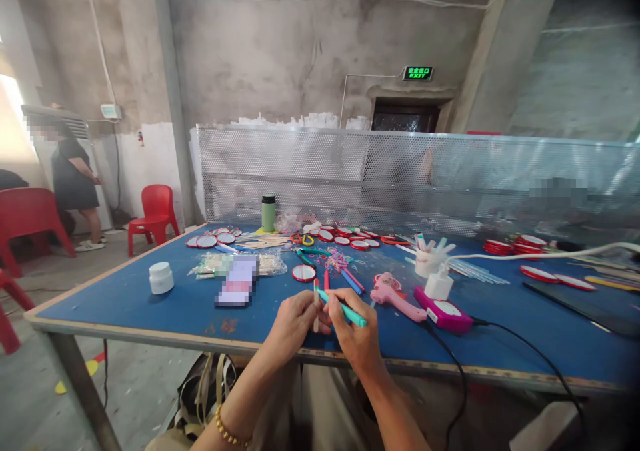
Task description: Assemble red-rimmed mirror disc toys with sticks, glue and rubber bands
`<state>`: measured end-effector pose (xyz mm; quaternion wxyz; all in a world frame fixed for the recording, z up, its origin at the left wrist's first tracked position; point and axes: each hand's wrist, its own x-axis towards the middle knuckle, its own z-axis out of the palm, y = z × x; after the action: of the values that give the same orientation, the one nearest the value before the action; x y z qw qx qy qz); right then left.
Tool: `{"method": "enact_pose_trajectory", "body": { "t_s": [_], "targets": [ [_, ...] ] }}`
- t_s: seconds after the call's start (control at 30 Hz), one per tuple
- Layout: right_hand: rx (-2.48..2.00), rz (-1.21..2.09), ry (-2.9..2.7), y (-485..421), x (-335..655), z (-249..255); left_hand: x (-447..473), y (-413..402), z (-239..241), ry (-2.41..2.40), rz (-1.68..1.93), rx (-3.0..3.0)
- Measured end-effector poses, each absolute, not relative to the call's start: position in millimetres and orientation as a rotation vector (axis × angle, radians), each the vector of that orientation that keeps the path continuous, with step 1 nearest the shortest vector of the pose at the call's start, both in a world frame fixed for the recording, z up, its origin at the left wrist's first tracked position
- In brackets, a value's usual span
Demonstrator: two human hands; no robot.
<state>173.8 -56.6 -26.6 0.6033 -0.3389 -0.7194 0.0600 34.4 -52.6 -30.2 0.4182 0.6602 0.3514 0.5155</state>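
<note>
the left hand (293,321) has its fingers (305,303) pinching a thin stick (316,310), held upright just above the near edge of the blue tabletop (125,298). the right hand (357,336) has its fingers (341,302) pressed together around a teal marker (351,314). the marker's far end reaches across to the stick; whether it touches, i cannot tell. the two sets of fingers sit close, almost meeting.

just beyond the fingertips lie a round red-rimmed disc (304,273) and some loose coloured pens (350,279). to the right of the right fingers lies a pink glue gun (395,294), and past it a magenta power block (443,312) with a white plug (439,283) on it. well off to the left of the left fingers stands a small white jar (161,278). far beyond the fingers stand a green bottle (269,212) and a perforated metal screen (400,171). another person (75,178) stands far to the left, past a red chair (155,214).
</note>
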Motion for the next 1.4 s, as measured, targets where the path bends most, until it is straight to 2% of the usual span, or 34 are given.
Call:
{"method": "enact_pose_trajectory", "body": {
  "t_s": [1.4],
  "targets": [
    [-0.813,0.152,-1.632,-55.0,173.7,-27.9,34.4,-49.6,-35.3,0.862,1.273,1.620]
  ]
}}
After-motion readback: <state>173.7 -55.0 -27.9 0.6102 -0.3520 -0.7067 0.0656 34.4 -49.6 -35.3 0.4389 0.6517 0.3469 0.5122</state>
